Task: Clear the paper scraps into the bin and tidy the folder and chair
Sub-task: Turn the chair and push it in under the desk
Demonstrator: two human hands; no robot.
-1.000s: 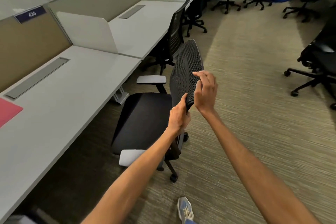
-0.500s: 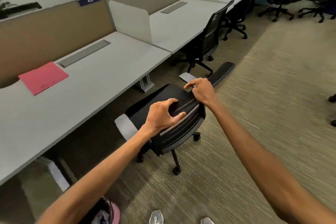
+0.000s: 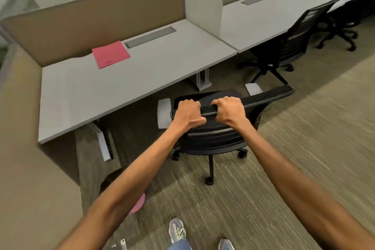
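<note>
A black mesh office chair (image 3: pixel 215 138) with white armrests stands on the carpet just in front of the white desk (image 3: pixel 142 75), its back towards me. My left hand (image 3: pixel 187 112) and my right hand (image 3: pixel 230 110) both grip the top edge of its backrest, side by side. A pink folder (image 3: pixel 110 54) lies flat at the back of the desk, next to a grey cable slot. A pink-rimmed bin (image 3: pixel 138 203) sits on the floor by the desk's left panel, mostly hidden behind my left forearm. No paper scraps are visible.
Beige partitions close off the desk's back and left side. A white divider (image 3: pixel 203 9) separates it from the neighbouring desk, where another black chair (image 3: pixel 288 46) is tucked in. Desk legs (image 3: pixel 202 77) stand under the desktop. Carpet stretches to the right.
The chair has turned so that its back faces me squarely and it sits closer to the desk. My left hand has gone from fingers spread to closed on the backrest. The view swung left.
</note>
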